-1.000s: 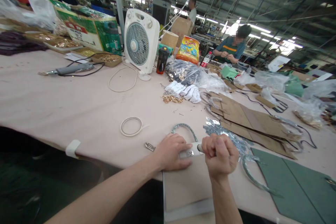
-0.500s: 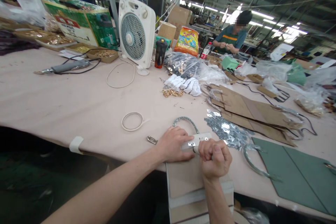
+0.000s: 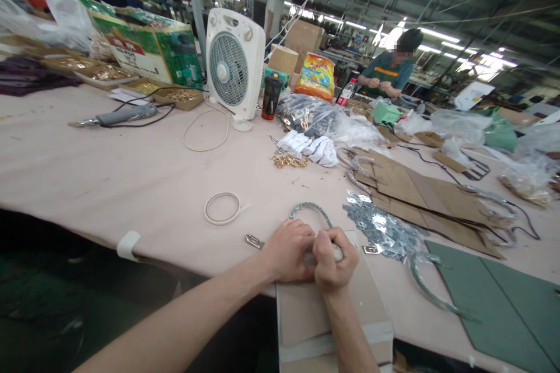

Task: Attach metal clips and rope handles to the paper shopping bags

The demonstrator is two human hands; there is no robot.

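Hands: both down at the near edge of the worktop [image 3: 109, 175], knuckle to knuckle over the top of a beige panel [image 3: 315, 309].
Left hand [image 3: 289, 250]: resting on the panel's upper edge, fingers curled in together. Their tips are hidden behind the other fist, so I cannot tell whether they pinch anything.
Right hand [image 3: 333, 261]: balled tight, fingers clamped round a pale knob [image 3: 338, 252]. Only its rounded end peeks out.
Beige panel: half on the worktop, half hanging over the near edge toward the person, with a paler band across its lower part.
Handle loop [image 3: 311, 210]: a silvery braided arch just beyond the hands, both ends hidden under them.
Handling: the panel looks light, flat and fairly stiff, like board-backed leather. Its face is smooth, so it would likely slide on the worktop unless pinned, and it would probably scuff easily.
Where to hold: best guess is a flat palm on the upper edge, or a pinch at the side edges — not the braided loop, which looks floppy.
Close by: a loose clasp [image 3: 252, 241] just left of the left hand, and a small metal fitting [image 3: 371, 249] and a heap of silver plates [image 3: 380, 227] to the right. A white cord ring [image 3: 221, 208] lies further out.
Farther off: green panels [image 3: 494, 303] at the right, brown panels [image 3: 420, 192] behind them, a white fan [image 3: 234, 64] — and a co-worker [image 3: 385, 78] busy across the worktop.
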